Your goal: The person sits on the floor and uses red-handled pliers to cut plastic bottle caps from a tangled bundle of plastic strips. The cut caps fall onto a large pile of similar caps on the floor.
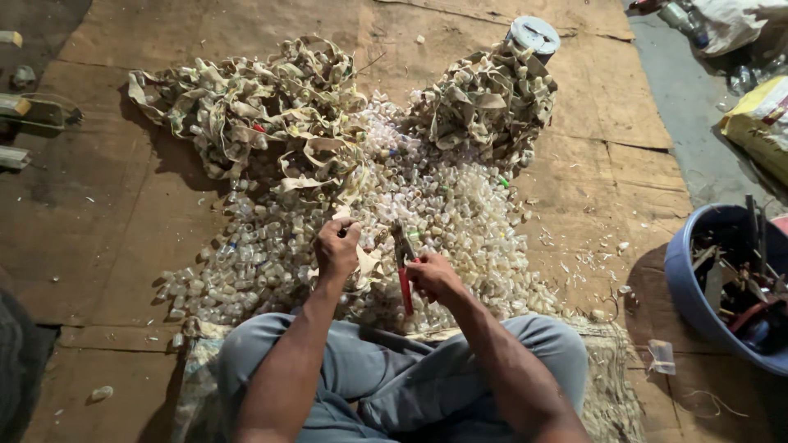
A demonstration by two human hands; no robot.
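Note:
My left hand (336,246) pinches a small pale strip or piece (364,264) over a wide heap of small clear plastic pieces (386,205). My right hand (433,277) grips red-handled pliers or cutters (404,267), whose dark jaws point up toward my left hand. Both hands hover just above the near edge of the heap, in front of my crossed legs in grey trousers (394,377). Two mounds of tangled beige strips lie beyond: one at the back left (246,107), one at the back right (488,102).
Brown cardboard sheets (107,213) cover the floor. A blue tub (698,287) of dark metal scrap stands at the right. A round grey lid or tin (533,34) sits behind the right mound. Sacks and bottles (755,115) lie at the far right; small objects (20,107) at the left edge.

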